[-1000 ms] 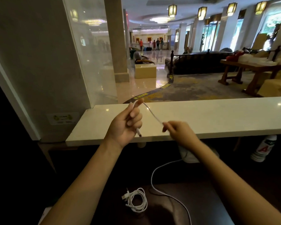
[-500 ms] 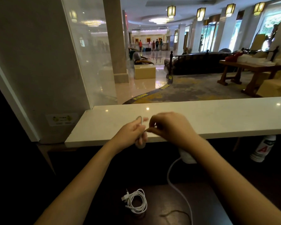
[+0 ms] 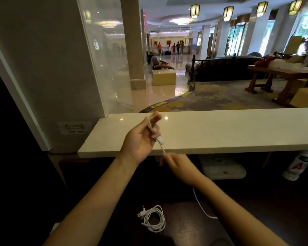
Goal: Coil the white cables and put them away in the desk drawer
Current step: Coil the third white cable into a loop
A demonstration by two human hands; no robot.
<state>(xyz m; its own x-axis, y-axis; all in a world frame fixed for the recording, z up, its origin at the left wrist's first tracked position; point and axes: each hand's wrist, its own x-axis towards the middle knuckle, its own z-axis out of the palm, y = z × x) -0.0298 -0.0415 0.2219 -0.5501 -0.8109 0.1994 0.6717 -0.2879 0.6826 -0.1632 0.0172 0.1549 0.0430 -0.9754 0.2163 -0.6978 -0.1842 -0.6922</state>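
Observation:
My left hand (image 3: 140, 139) is raised in front of the white counter and holds loops of a white cable (image 3: 160, 141) between its fingers, a plug end hanging below them. My right hand (image 3: 178, 166) sits lower and to the right, pinching the same cable just under the plug. The loose rest of this cable (image 3: 201, 206) trails down behind my right forearm to the dark desk. A second white cable (image 3: 154, 219) lies coiled on the dark desk top (image 3: 185, 228), its plugs pointing left. No drawer is visible.
A long white stone counter (image 3: 220, 132) runs across in front of me, with glass above it and a hotel lobby beyond. Under the counter at the right stand a white bottle (image 3: 299, 166) and a pale box (image 3: 222, 167). The left side is dark.
My hands met at the counter edge half a second ago. Now the right hand has dropped down and right along the cable, and the left hand has lifted with another loop in it.

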